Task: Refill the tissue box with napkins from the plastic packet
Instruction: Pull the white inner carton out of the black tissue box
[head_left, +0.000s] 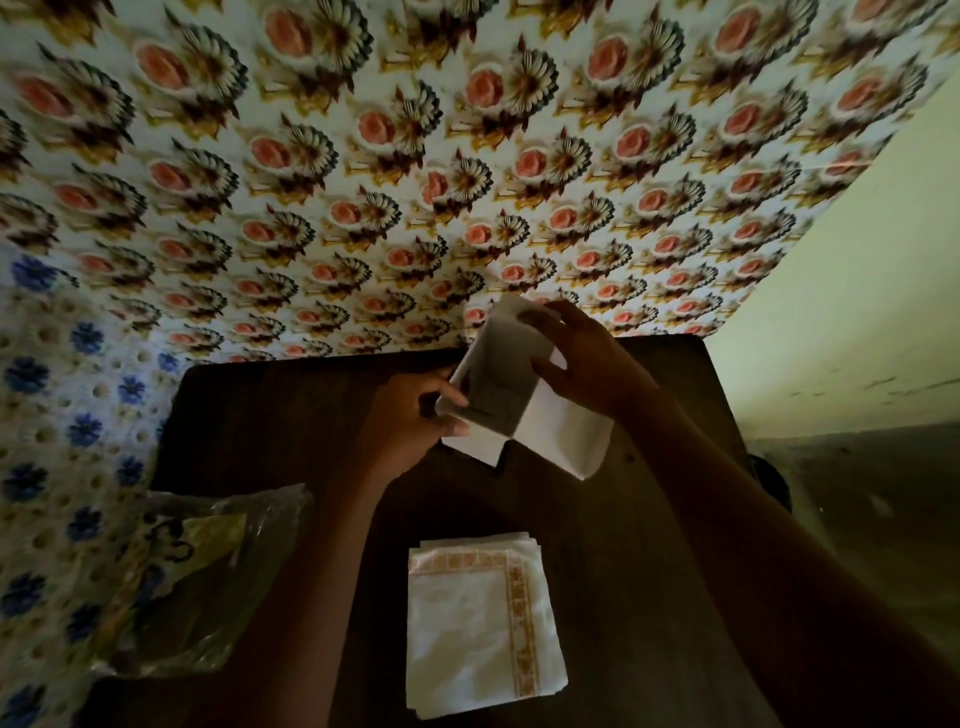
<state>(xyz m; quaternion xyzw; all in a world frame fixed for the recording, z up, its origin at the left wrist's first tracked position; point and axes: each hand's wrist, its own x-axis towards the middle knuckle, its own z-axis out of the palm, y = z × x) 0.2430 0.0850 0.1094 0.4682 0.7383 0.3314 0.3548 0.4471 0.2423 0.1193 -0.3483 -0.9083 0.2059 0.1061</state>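
Both hands hold a white napkin (550, 426) above the far part of a dark wooden table (291, 415). My left hand (410, 421) pinches its left edge, and my right hand (582, 358) grips its upper right part. The napkin is partly folded and hangs down toward the table. A stack of white napkins with an orange patterned border (483, 623) lies flat near the table's front. The clear plastic packet (192, 582) with yellow print lies crumpled at the table's left edge. I cannot see a tissue box.
A floral cloth with pink roses (467, 156) fills the space beyond the table. A white cloth with blue flowers (57, 415) lies to the left. A pale wall (857, 312) and dark floor (857, 483) are on the right.
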